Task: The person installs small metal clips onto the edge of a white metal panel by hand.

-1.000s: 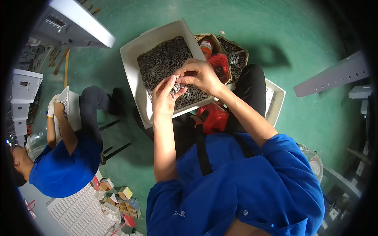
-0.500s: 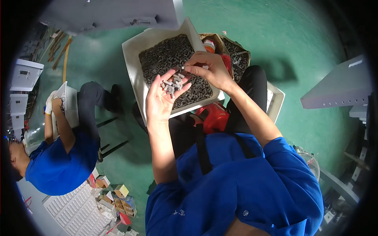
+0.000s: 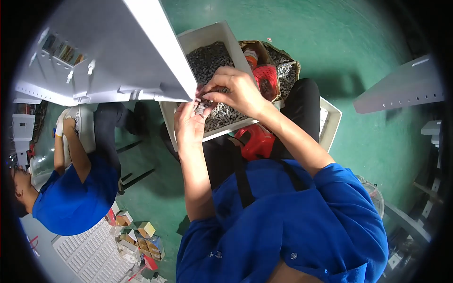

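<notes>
My left hand (image 3: 190, 126) is palm up, fingers curled around several small grey cylindrical pieces (image 3: 200, 109). Over that palm, my right hand (image 3: 238, 94) has its thumb and fingertips pinched together; what they hold is hidden. Both hands' fingers are close to the lower right corner of a large pale grey panel (image 3: 118, 47); I cannot tell whether they touch it. Beneath my hands, a white tub (image 3: 218, 32) holds many dark grey pieces (image 3: 207, 59) of similar shape. The panel hides the tub's left part.
Right of the tub stands a box (image 3: 283, 56) holding a red mesh bag (image 3: 265, 78) and an orange-and-white container (image 3: 251, 57). A red plastic object (image 3: 257, 141) lies between my legs. Another grey panel (image 3: 401, 89) juts in at right. A co-worker (image 3: 75, 193) sits at left.
The large grey panel has come down and nearer from the upper left, covering part of the tub. My right hand has moved left and down, closer over my left palm.
</notes>
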Tool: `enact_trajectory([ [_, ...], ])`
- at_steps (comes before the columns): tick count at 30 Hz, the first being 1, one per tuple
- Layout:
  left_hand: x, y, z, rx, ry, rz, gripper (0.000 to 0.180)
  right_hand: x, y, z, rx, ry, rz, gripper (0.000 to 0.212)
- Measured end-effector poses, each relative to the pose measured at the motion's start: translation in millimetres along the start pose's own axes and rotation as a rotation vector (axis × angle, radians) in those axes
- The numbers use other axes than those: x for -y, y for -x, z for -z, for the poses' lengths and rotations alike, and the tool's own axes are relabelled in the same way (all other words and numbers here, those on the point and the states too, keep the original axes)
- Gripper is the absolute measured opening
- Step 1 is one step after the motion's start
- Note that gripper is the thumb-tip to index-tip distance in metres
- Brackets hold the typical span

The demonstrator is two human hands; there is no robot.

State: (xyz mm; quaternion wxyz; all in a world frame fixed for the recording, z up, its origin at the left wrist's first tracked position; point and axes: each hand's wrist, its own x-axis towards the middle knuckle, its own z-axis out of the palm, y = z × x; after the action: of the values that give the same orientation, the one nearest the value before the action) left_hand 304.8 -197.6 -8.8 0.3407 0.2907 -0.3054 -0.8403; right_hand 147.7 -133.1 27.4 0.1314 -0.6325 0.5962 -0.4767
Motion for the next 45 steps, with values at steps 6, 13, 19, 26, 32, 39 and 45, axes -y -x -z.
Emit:
enact_trajectory([
  [6, -3, -1, -15, 0.043, 0.045, 0.093, 0.043, -11, -5, -23, 0.16, -0.296, -0.333, 0.015],
  [13, -1, -19, 19, -0.161, -0.653, 0.126, 0.04, -46, 33, 46, -0.004, -0.274, -0.403, 0.018],
  [19, 25, -61, 76, -0.107, -1.3, -0.09, 0.013, -77, 151, 136, -0.499, -0.23, -0.714, 0.018],
  [26, 48, -88, 49, 0.155, -1.655, -0.028, 0.011, -163, 321, 187, -0.467, 0.649, -1.012, 0.027],
  [32, 56, -79, 41, 0.308, -1.972, -0.009, 0.017, -148, 292, 174, -0.567, 0.381, -0.979, 0.028],
  [39, 68, -78, 34, 0.525, -2.224, -0.488, 0.004, -89, 195, 128, -0.499, 0.023, -0.794, 0.027],
  [45, 43, -74, 38, 0.318, -1.853, -0.113, 0.004, -37, 130, 73, -0.173, 0.044, -0.592, 0.026],
])
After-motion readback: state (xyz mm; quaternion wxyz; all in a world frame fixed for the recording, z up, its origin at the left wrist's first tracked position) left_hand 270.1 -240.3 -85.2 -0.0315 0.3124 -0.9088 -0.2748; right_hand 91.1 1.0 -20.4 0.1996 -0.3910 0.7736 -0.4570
